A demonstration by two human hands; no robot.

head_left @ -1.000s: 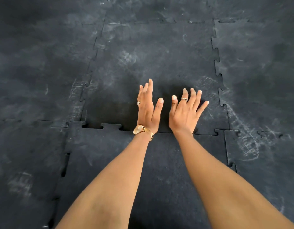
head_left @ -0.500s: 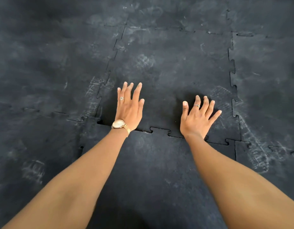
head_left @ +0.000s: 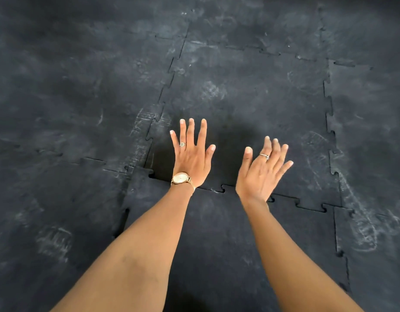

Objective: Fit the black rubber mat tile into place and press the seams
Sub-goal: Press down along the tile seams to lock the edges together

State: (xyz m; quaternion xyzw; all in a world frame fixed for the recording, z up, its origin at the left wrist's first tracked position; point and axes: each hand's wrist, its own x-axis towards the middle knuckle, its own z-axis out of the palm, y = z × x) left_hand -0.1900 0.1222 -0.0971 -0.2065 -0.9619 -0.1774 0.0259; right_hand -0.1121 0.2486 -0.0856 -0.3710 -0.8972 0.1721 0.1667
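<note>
While the black interlocking floor (head_left: 59,97) is filling the whole frame, we are looking at the rubber mat tile (head_left: 250,91) lying centre-right, its toothed near seam (head_left: 307,207) showing gaps at lower right. We are spreading the left hand (head_left: 192,158) wide and flat on the tile's lower-left corner, holding nothing. The right hand (head_left: 261,174) is blurring just beside it, fingers open and empty. A gold watch (head_left: 181,178) is sitting on the left wrist.

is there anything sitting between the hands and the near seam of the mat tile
Nothing visible. The left hand lies flat on the black mat tile at the near seam; the right hand, blurred, is open just over that seam. No tool or debris shows along it.
</note>
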